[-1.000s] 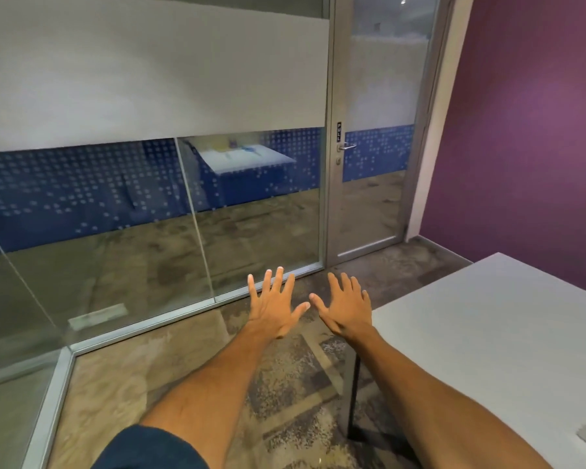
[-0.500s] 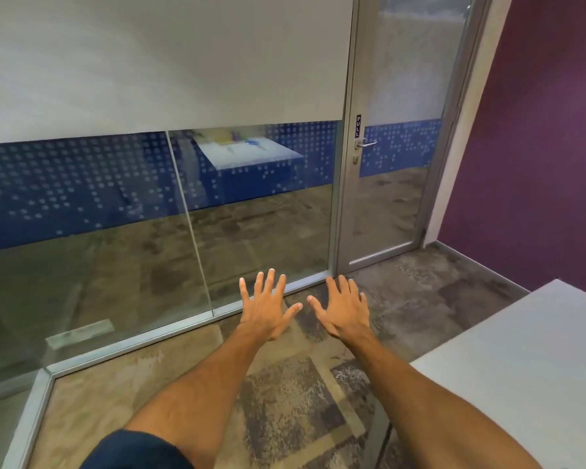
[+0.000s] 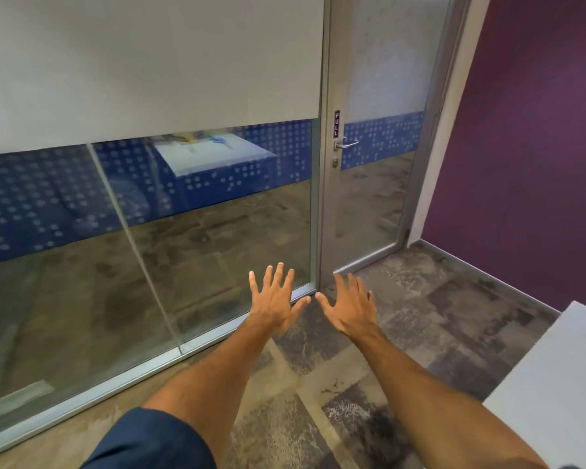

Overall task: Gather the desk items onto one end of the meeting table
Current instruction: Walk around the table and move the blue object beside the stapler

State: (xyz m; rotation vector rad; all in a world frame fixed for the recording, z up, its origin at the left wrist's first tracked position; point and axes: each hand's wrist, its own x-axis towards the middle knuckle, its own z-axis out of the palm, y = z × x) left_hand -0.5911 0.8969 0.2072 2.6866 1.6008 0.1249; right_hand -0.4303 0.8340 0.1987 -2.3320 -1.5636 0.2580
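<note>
Head view: left hand (image 3: 274, 304) and right hand (image 3: 351, 308) splayed over the carpet (image 3: 437, 319), both grips released, probably a ready pose; desk items out of view, only the bench (image 3: 562, 377) corner at right.

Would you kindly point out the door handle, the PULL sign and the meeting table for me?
door handle (image 3: 348, 144): head view, on the lever's metal bar.
PULL sign (image 3: 337, 124): head view, middle of the lettered strip.
meeting table (image 3: 562, 384): head view, bare white top near its corner.
</note>
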